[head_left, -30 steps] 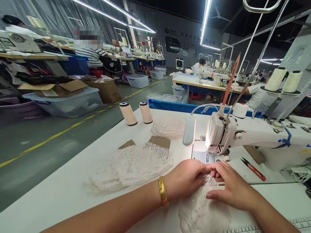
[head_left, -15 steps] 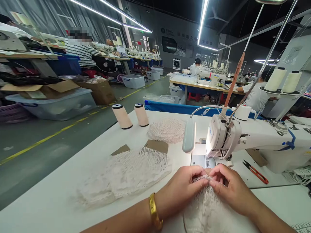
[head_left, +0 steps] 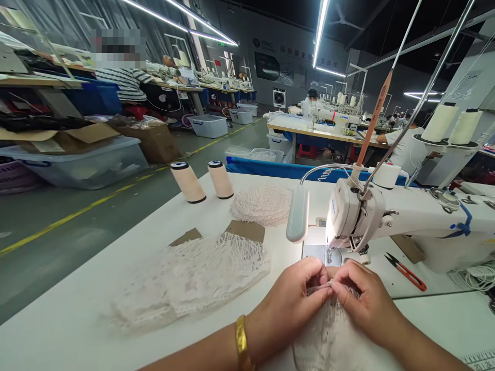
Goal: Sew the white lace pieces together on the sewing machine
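Both my hands pinch the top edge of a white net fabric piece (head_left: 332,335) just in front of the sewing machine (head_left: 390,219) needle. My left hand (head_left: 294,299), with a gold bangle on the wrist, grips the net's edge from the left. Fingertip to fingertip with it, my right hand (head_left: 361,301) grips the same edge from the right. The net hangs down between my wrists onto the white table (head_left: 96,309). The machine's lamp (head_left: 297,221) hangs just above and left of my hands.
A pile of white net pieces (head_left: 201,273) lies left of my hands, another net heap (head_left: 263,203) and two thread cones (head_left: 203,180) farther back. Red-handled snips (head_left: 406,270) lie to the right of the needle. People sit at other sewing tables behind.
My hands lifted off the flat net and gathered its top edge into a pinch, raising it slightly near the needle. The view shifted a little.
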The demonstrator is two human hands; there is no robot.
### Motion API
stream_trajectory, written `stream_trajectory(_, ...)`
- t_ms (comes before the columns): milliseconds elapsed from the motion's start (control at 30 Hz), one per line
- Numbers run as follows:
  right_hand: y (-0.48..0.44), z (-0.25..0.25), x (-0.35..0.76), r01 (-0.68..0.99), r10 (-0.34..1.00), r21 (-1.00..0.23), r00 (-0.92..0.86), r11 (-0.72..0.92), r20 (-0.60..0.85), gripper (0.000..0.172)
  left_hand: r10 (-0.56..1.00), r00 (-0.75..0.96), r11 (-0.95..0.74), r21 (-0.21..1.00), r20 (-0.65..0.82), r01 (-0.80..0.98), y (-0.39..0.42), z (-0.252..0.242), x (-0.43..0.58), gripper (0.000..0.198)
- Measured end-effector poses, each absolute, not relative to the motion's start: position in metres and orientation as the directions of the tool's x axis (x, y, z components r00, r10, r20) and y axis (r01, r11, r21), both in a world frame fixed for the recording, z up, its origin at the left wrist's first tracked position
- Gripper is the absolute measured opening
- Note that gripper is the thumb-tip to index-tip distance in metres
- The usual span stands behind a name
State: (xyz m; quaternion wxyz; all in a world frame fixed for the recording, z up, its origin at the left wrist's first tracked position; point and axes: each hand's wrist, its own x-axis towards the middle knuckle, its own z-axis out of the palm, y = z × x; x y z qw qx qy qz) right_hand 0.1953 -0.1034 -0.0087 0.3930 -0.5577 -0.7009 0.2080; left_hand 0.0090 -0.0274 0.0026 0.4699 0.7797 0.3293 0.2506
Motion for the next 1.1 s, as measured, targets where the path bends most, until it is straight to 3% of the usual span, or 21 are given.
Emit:
stream_trajectory(467, -0.103, -0.01, 0.196, 0.658, 0.923, -0.677, -0.075, 0.331, 0.378, 0.02, 0.724, 0.688, -0.244, 0.95, 0.047, 0.192, -0.027, 0.005, 0.012, 0.012)
stream_trajectory(633, -0.108, -0.004, 0.195, 0.685, 0.924, -0.662, -0.044, 0.304, 0.379, 0.021, 0.714, 0.698, -0.251, 0.949, 0.049, 0.19, -0.027, 0.008, 0.007, 0.022)
stream_trajectory(800, -0.124, 0.014, 0.189, 0.655, 0.915, -0.661, -0.124, 0.367, 0.385, 0.02, 0.574, 0.817, -0.121, 0.982, -0.048, 0.142, -0.042, 0.027, -0.001, 0.027)
stream_trajectory(867, -0.122, 0.015, 0.188, 0.678, 0.937, -0.663, -0.115, 0.316, 0.33, 0.02, 0.552, 0.833, -0.164, 0.974, -0.039, 0.155, -0.043, 0.03, 0.001, 0.024)
stream_trajectory(933, -0.112, 0.009, 0.188, 0.739, 0.959, -0.63, -0.082, 0.24, 0.27, 0.02, 0.604, 0.797, -0.339, 0.91, 0.015, 0.239, -0.038, 0.025, 0.006, 0.024)
stream_trajectory(1000, -0.098, -0.002, 0.19, 0.81, 0.965, -0.552, -0.059, 0.196, 0.256, 0.019, 0.683, 0.724, -0.528, 0.75, 0.097, 0.399, -0.03, 0.013, 0.013, 0.027)
stream_trajectory(1100, -0.081, -0.018, 0.193, 0.869, 0.957, -0.461, -0.048, 0.181, 0.286, 0.02, 0.72, 0.642, -0.665, 0.525, 0.263, 0.531, -0.021, -0.005, 0.019, 0.012)
